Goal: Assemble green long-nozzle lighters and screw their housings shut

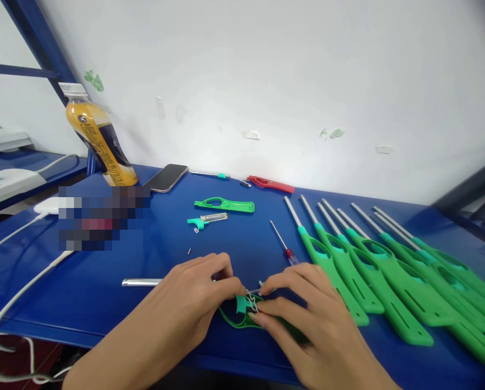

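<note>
An opened gas lighter with a green half shell (237, 323) lies at the table's front, a teal piece (241, 304) and a bent white wire (252, 301) inside. My left hand (204, 290) is closed over its tube end, the index fingertip at the wire; its thumb is hidden. The lighter's metal tube (140, 282) sticks out to the left from under that hand. From the other side my right hand (307, 309) pinches the white wire between thumb and fingers. Part of the shell is hidden under my right hand.
Several assembled green lighters (372, 260) lie to the right, beside a screwdriver (288, 252). Behind my hands are another green half shell (236, 206), a teal-ended lighter part (204, 221) and a red shell (270, 184). A phone (169, 177), bottle (99, 138) and white cable (23, 295) are left.
</note>
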Action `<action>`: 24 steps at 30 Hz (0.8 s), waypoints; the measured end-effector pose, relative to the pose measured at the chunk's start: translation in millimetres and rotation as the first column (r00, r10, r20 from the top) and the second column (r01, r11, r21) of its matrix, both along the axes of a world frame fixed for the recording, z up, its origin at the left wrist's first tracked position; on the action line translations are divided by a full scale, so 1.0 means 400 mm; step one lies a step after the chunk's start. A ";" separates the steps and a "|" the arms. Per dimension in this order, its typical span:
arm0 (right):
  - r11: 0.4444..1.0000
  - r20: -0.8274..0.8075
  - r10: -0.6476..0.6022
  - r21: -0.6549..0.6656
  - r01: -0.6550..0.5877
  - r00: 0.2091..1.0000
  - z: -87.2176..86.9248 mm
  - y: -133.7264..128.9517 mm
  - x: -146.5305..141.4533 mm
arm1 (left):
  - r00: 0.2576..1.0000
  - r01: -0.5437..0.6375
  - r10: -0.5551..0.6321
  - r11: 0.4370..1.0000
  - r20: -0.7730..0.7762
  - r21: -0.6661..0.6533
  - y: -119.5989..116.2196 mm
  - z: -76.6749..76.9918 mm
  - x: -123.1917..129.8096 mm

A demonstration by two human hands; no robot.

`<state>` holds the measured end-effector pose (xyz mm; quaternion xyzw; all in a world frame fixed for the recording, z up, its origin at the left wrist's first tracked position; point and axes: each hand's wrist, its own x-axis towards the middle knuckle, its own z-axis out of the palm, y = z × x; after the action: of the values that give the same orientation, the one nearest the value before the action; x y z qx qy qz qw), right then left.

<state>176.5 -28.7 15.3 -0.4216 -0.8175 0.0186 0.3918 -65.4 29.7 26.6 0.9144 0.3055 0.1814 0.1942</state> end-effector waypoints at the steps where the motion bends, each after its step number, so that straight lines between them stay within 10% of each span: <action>1: 1.000 -0.002 0.006 0.002 -0.006 1.000 0.004 0.000 0.000 | 1.000 -0.004 0.004 1.000 -0.003 -0.004 -0.002 0.002 0.002; 24: 0.999 0.086 0.051 0.013 -0.052 0.995 -0.020 -0.009 0.003 | 0.997 0.042 -0.042 0.999 0.066 0.001 0.000 -0.013 -0.008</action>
<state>177.5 -32.3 7.3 -0.3978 -0.8444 0.0045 0.3589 -68.8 29.6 21.5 0.9140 0.2797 0.2075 0.2083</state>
